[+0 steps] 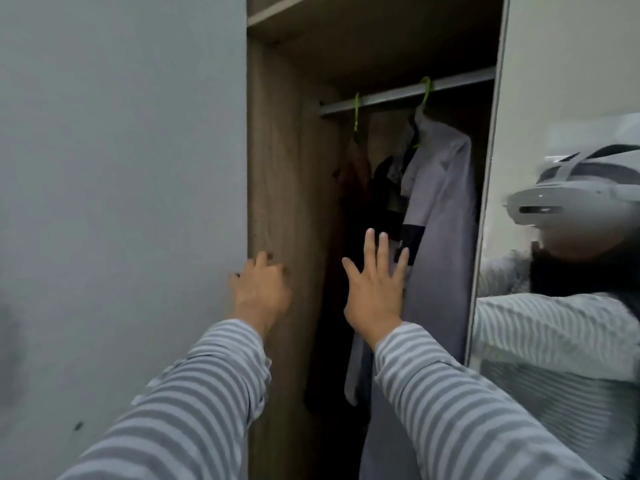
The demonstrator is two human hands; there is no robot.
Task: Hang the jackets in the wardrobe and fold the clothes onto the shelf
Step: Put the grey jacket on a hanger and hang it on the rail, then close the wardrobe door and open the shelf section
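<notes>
The wardrobe (277,168) stood open in a narrow gap between a grey panel (121,168) on the left and a mirrored door (554,81) on the right. The left hand (261,292) curled its fingers (263,259) over the panel's edge. The right hand (375,292) held its fingers (370,247) spread before the grey jacket (440,220), which hung on a green hanger (426,90) from the rail (388,98); contact was unclear. A dark garment (384,174) beside it was lost in shadow.

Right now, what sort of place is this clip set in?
Most likely a bedroom or dressing area, at a built-in wardrobe: a hanging rail with green hangers, a grey jacket hung on it, and a mirrored sliding door on the right.
</notes>
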